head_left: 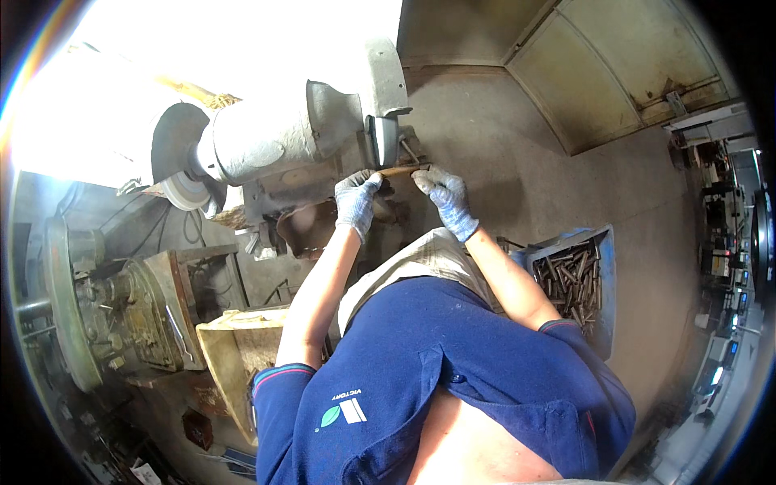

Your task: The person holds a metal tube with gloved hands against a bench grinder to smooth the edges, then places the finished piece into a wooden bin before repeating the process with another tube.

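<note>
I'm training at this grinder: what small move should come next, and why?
Probably ease the thin brown piece lightly toward the grinding wheel: the gloved left hand and gloved right hand hold its two ends, and it lies close by the wheel's lower edge, though whether they touch is unclear.

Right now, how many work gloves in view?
2: one on the left hand, one on the right hand, both gripping the thin piece. Others may be hidden.

Navy short-sleeved shirt [420, 331] with striped cuffs [283, 371], white-and-green chest emblem [352, 411], cream garment [412, 263] below, greyish-blue knit gloves [354, 204]
</note>
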The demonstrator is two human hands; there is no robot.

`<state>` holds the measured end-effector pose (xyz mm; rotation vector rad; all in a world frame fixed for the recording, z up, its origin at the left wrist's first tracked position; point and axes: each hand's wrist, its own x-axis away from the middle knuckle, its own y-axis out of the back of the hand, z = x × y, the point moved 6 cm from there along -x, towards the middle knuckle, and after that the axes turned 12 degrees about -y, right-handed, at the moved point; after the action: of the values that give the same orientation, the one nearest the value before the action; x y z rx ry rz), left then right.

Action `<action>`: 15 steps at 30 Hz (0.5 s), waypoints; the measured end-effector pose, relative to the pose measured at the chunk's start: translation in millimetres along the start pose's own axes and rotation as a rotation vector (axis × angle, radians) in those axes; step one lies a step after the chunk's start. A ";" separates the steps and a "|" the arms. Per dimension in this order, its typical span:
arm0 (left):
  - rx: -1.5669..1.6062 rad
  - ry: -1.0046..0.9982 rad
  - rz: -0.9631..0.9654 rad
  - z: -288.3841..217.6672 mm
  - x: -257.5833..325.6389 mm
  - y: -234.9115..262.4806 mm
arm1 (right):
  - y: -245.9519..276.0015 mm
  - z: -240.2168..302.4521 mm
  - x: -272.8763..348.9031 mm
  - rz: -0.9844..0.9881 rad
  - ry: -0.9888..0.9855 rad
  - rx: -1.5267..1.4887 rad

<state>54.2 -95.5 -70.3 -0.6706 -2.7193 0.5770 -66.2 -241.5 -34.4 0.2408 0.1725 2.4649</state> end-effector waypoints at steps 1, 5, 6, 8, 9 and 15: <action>0.013 -0.010 -0.005 -2.0 -1.6 -3.1 | -0.1 0.4 -1.7 -0.005 0.006 0.015; -0.019 0.029 -0.073 -4.5 -6.0 -1.7 | -8.2 -2.2 -8.0 0.000 -0.021 0.018; -0.004 0.030 -0.086 0.8 -8.8 5.6 | -12.6 -4.8 -8.8 0.009 -0.041 0.005; -0.016 0.045 -0.120 0.6 -9.3 15.1 | -21.7 -11.9 -10.6 0.010 -0.055 -0.033; -0.016 0.030 -0.131 1.6 -11.3 21.4 | -26.3 -15.1 -11.2 0.011 -0.061 -0.052; -0.075 0.032 -0.137 -20.2 -5.2 39.9 | -48.2 -9.8 -8.7 0.063 -0.089 -0.167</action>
<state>81.0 -59.4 -71.0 -0.5008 -2.7419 0.4297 -32.8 -209.8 -53.9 0.2867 -0.0802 2.5081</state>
